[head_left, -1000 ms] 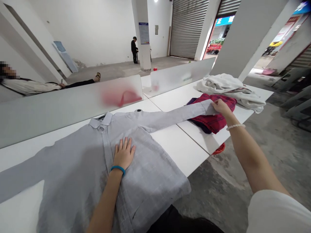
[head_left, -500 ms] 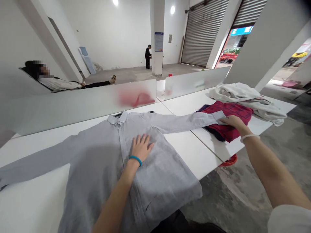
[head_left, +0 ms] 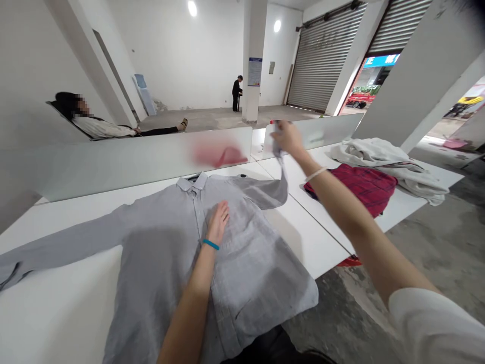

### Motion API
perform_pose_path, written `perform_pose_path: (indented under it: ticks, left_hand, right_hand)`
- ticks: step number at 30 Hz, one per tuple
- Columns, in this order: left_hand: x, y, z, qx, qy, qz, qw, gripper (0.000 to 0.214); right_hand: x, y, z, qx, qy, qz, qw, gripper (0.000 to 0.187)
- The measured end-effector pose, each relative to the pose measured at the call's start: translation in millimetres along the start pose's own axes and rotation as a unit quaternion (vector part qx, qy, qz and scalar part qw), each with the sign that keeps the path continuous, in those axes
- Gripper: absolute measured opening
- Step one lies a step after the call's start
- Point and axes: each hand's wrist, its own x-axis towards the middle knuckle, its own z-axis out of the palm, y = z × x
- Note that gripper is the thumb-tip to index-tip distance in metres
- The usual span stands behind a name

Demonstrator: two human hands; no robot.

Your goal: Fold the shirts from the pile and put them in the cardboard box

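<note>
A grey long-sleeved shirt point(head_left: 155, 268) lies spread front up on the white table point(head_left: 314, 227), its collar toward the divider. My left hand point(head_left: 219, 222), with a blue band at the wrist, rests edge-down on the shirt's chest beside the button strip. Its fingers are stretched out and hold nothing. My right hand point(head_left: 287, 137) is raised above the table near the divider, closed on the cuff of the shirt's sleeve on the right. That sleeve bends upward from the table to my fingers, while the other sleeve point(head_left: 64, 242) stretches flat to the left.
Right of the shirt lie a folded red plaid garment point(head_left: 364, 187) and a crumpled white garment point(head_left: 379, 156). A frosted divider point(head_left: 151, 162) runs along the table's far side. Behind it, one person point(head_left: 106, 126) reclines and another point(head_left: 237, 93) stands by a pillar point(head_left: 250, 101).
My right hand has lifted the cuff off the red plaid garment and carried it left and up, bending the sleeve. My left hand has turned from palm-down onto its edge.
</note>
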Motion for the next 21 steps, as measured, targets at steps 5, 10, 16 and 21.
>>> perform_pose_path:
  ticks: [5, 10, 16, 21]
  left_hand:
    - [2.6, -6.8, -57.1, -0.272, 0.121, -0.063, 0.952, 0.086]
    - [9.5, -18.6, -74.3, -0.352, 0.171, -0.104, 0.915, 0.053]
    - [17.4, -10.9, -71.6, -0.362, 0.176, -0.091, 0.911, 0.035]
    - [9.3, 10.1, -71.6, -0.368, 0.167, -0.014, 0.914, 0.051]
  right_hand:
    - [-149.0, -126.0, 85.7, 0.080, -0.164, -0.367, 0.912, 0.040]
    - [-274.5, -117.7, 135.5, 0.171, -0.234, -0.445, 0.848, 0.045]
    - [-278.5, -98.6, 138.9, 0.200, -0.255, -0.434, 0.841, 0.032]
    - [-257.1, -108.7, 169.8, 0.150, -0.258, -0.364, 0.882, 0.055]
